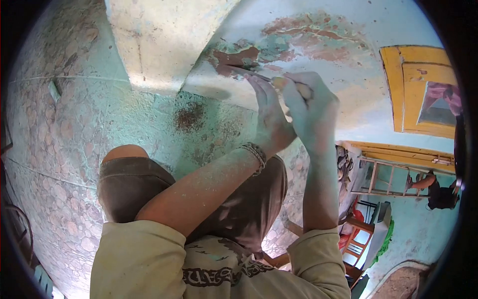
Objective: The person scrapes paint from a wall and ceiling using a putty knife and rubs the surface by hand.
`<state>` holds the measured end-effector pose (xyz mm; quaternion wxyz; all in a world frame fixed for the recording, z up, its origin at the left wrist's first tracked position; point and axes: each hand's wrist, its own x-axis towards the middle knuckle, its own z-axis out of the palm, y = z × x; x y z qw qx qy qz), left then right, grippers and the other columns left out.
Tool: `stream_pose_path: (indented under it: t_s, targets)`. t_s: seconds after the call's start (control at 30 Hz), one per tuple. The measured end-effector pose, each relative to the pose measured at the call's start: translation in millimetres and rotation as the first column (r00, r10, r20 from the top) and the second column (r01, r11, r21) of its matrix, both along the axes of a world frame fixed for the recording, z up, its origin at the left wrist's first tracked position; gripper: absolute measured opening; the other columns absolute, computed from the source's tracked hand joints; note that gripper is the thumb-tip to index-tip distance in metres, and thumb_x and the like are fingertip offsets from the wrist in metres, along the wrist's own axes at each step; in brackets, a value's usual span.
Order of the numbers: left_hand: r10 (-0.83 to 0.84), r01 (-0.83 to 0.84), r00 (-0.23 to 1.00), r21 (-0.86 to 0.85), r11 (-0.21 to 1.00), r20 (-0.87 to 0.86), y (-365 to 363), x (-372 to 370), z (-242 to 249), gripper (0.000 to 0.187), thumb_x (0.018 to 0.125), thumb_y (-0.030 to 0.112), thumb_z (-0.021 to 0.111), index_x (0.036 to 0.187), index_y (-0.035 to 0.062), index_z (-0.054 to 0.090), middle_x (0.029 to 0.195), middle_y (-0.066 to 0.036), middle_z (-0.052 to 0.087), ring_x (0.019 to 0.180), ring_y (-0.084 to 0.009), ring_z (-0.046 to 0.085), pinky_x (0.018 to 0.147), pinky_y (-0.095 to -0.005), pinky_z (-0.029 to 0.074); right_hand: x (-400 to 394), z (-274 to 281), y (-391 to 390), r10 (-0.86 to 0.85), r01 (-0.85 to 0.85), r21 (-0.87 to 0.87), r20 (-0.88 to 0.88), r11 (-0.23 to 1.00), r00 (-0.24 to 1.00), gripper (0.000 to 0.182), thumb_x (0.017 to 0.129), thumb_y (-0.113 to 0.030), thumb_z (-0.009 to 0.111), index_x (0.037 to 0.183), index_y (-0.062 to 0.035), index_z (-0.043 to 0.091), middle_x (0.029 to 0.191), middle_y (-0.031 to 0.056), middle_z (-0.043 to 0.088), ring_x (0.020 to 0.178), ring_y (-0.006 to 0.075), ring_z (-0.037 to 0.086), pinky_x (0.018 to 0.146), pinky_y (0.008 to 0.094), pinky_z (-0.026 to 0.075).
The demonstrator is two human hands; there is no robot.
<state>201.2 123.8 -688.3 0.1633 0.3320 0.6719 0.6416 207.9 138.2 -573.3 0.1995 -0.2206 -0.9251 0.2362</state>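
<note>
My right hand (311, 102) is closed round the yellowish handle (282, 83) of a scraper. Its thin, dark blade (241, 71) reaches left to a patch of bare reddish-brown wall (244, 57) where paint has come off. My left hand (271, 114) has its fingers stretched out, fingertips against the blade near the handle. Whether its thumb grips the scraper is hidden. Pale dust coats both hands and forearms. Around the blade, the pale painted wall (214, 92) shows flaking edges, with another peeled strip (323, 35) farther right.
A cream pillar (169, 40) juts out left of my hands. Dark crumbs (189, 117) lie on the green ledge below. To the right are a yellow-framed window (406, 89), a ladder (378, 177), a wooden chair (358, 244) and another person (440, 192).
</note>
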Motion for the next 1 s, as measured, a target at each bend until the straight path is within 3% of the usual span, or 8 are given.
stream_pose_path:
  t_s: [0.1,0.2,0.23,0.37,0.47,0.77,0.87,1.0]
  targets:
    - [-0.277,0.109,0.879,0.4,0.91,0.389,4,-8,-10,0.081,0.08,0.016,0.062,0.134,-0.0175,0.011,0.137,-0.048,-0.001,0.133,-0.0561,0.007,0.112,-0.0452,0.017,-6,-31,18,0.128,-0.161,0.323,0.121,0.933,0.984,0.017,0.084,-0.013,0.064,0.094,0.0004,0.063,0.08,0.0092,0.069,0.074,0.0121,0.064,0.068,0.0265,0.052]
    - [-0.322,-0.033,0.77,0.539,0.842,0.551,17,11,-16,0.062,0.081,0.015,0.063,0.126,-0.0111,0.029,0.129,-0.033,0.029,0.124,-0.0436,0.033,0.105,-0.0409,0.03,2,-3,-1,0.014,-0.016,0.123,0.02,0.992,1.0,0.017,0.084,-0.014,0.064,0.094,0.0003,0.063,0.079,0.0103,0.068,0.074,0.0143,0.065,0.068,0.0269,0.051]
    - [-0.067,-0.041,0.946,0.321,0.946,0.318,11,9,-2,0.05,0.081,0.014,0.062,0.12,-0.0066,0.038,0.121,-0.027,0.039,0.119,-0.04,0.038,0.103,-0.0399,0.032,7,-3,6,-0.012,0.012,0.008,-0.047,1.0,0.999,0.018,0.084,-0.014,0.063,0.094,0.0009,0.063,0.08,0.0116,0.067,0.077,0.0151,0.065,0.07,0.028,0.05]
    - [-0.229,0.221,0.964,0.074,0.973,0.138,2,-14,-13,0.058,0.08,0.015,0.063,0.123,-0.011,0.034,0.127,-0.033,0.031,0.122,-0.0488,0.028,0.107,-0.0434,0.026,-3,-27,21,0.052,-0.063,0.149,0.076,0.987,0.996,0.016,0.084,-0.013,0.064,0.093,0.0001,0.063,0.08,0.0122,0.067,0.075,0.0125,0.063,0.066,0.0268,0.05]
    - [0.145,-0.121,0.976,0.146,0.982,-0.165,9,4,-11,0.033,0.079,0.017,0.063,0.107,0.0021,0.053,0.104,-0.014,0.055,0.098,-0.0323,0.05,0.089,-0.0425,0.039,6,-10,8,0.057,-0.057,0.131,0.003,0.99,0.998,0.016,0.085,-0.014,0.063,0.093,-0.0001,0.063,0.08,0.0118,0.067,0.075,0.0133,0.063,0.066,0.0268,0.05]
    - [0.34,-0.354,0.919,-0.039,0.934,-0.201,9,18,-63,0.03,0.082,0.022,0.059,0.104,0.0017,0.061,0.108,-0.017,0.058,0.108,-0.0381,0.046,0.099,-0.0481,0.031,26,-49,32,-0.037,0.043,-0.066,0.084,0.997,0.996,0.018,0.087,-0.011,0.058,0.099,0.0031,0.06,0.089,0.0101,0.07,0.065,0.01,0.06,0.06,0.0245,0.051]
    - [0.057,-0.073,0.997,-0.368,0.927,-0.054,-13,18,-67,0.026,0.081,0.018,0.056,0.101,0.0012,0.063,0.109,-0.018,0.061,0.109,-0.0384,0.051,0.097,-0.0465,0.036,40,-45,42,-0.223,0.293,-0.312,0.241,0.904,0.945,0.02,0.088,-0.013,0.058,0.1,0.0034,0.06,0.089,0.0113,0.07,0.063,0.0103,0.059,0.055,0.0243,0.05]
    - [-0.512,0.441,0.84,-0.777,0.449,0.181,-76,-24,-102,0.025,0.079,0.01,0.053,0.098,0.0001,0.064,0.105,-0.023,0.063,0.104,-0.0376,0.059,0.091,-0.046,0.045,77,-106,101,-0.189,0.458,-0.561,0.47,0.69,0.862,0.025,0.085,-0.016,0.064,0.099,0.0042,0.062,0.084,0.006,0.067,0.059,0.0124,0.061,0.051,0.0245,0.05]
